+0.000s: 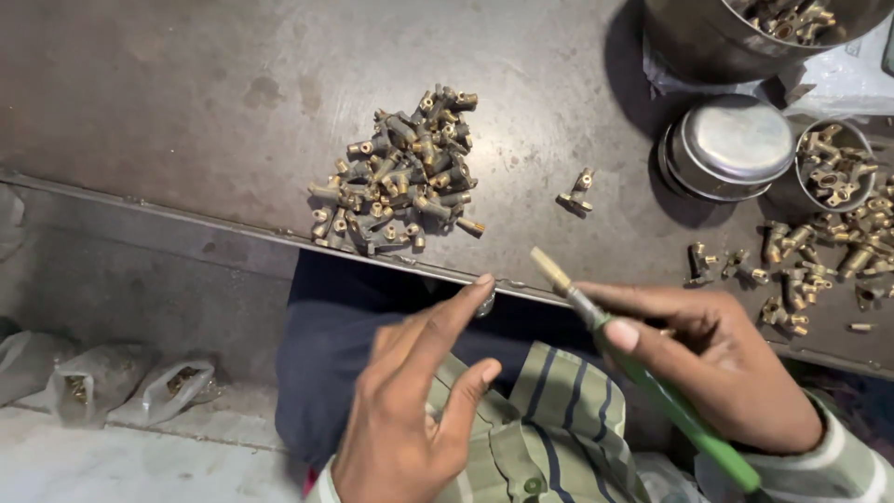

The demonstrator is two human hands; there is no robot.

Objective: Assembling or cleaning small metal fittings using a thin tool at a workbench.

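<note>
A dark metal desk (186,102) carries a heap of brass fittings (399,177) near its front edge, with an upturned steel bowl (731,144) and a small steel cup of fittings (832,166) to the right. The right hand (717,368) has its grip closed on a green-handled brush (652,377), bristles pointing up-left. The left hand (410,410) is open, holding nothing, its forefinger touching the desk edge. One lone fitting (577,194) lies apart.

Lidded steel tin (731,144), steel pot (708,37), plastic bags (130,387) on the floor
</note>
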